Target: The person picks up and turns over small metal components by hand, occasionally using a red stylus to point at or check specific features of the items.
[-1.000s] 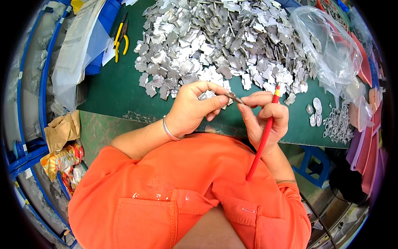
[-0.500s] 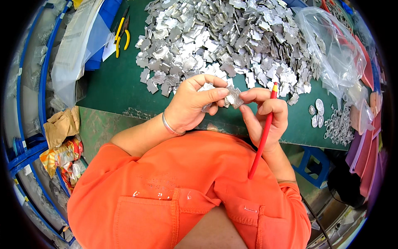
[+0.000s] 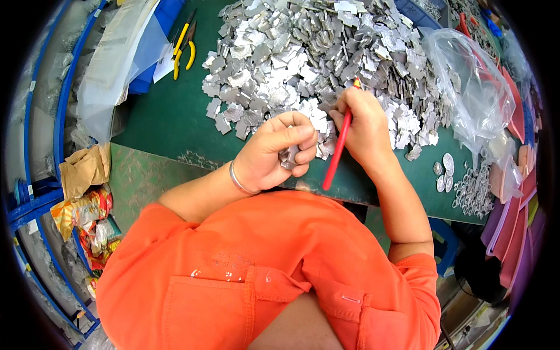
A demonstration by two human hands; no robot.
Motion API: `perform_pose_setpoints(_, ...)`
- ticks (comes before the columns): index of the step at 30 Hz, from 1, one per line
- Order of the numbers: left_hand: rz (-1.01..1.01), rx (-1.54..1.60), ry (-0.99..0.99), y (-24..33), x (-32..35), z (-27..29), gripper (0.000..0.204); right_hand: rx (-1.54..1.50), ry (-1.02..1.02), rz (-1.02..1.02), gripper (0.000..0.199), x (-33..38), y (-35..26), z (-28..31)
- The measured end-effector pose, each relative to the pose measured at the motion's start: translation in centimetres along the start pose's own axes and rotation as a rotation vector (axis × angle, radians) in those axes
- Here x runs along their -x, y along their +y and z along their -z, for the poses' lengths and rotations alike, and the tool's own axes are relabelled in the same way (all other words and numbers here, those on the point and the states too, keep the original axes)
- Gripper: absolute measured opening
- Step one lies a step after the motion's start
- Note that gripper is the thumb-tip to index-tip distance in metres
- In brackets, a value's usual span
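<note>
My left hand is curled closed around a few flat silver metal pieces, partly hidden by the fingers. My right hand reaches to the front of a large heap of similar metal pieces, its fingertips partly hidden from view. A red pencil with a yellow band lies through that hand, its long end slanting down toward me. Whether the right fingertips also pinch a metal piece cannot be made out.
Yellow-handled pliers lie on the green table at the left. To the right are a clear plastic bag, several oval metal discs and a small pile of metal rings. Blue shelving stands far left.
My right hand has left the piece it was pinching beside my left hand and moved forward to the heap, carrying the red pencil. My left hand has closed further around its pieces.
</note>
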State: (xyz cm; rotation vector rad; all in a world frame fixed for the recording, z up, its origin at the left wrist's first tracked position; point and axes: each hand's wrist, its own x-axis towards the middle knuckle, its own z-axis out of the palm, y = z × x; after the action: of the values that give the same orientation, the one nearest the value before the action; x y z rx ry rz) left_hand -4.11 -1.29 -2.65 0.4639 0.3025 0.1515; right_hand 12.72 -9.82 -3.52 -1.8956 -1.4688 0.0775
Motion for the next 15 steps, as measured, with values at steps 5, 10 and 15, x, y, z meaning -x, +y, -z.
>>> perform_pose_setpoints(5,0.000,-0.205,0.233,0.0,0.1,-1.1,0.016,-0.680,0.028,-0.265,0.028,1.6,-0.8,1.6)
perform_pose_setpoints(10,0.161,-0.217,0.145,0.2,-0.4,-1.4,0.028,-0.986,0.118,-0.225,0.032,3.7,-2.3,2.6)
perform_pose_setpoints(15,0.172,-0.220,0.118,0.3,-0.4,-1.8,0.022,-0.826,0.160,-0.049,0.030,4.6,-2.1,2.3)
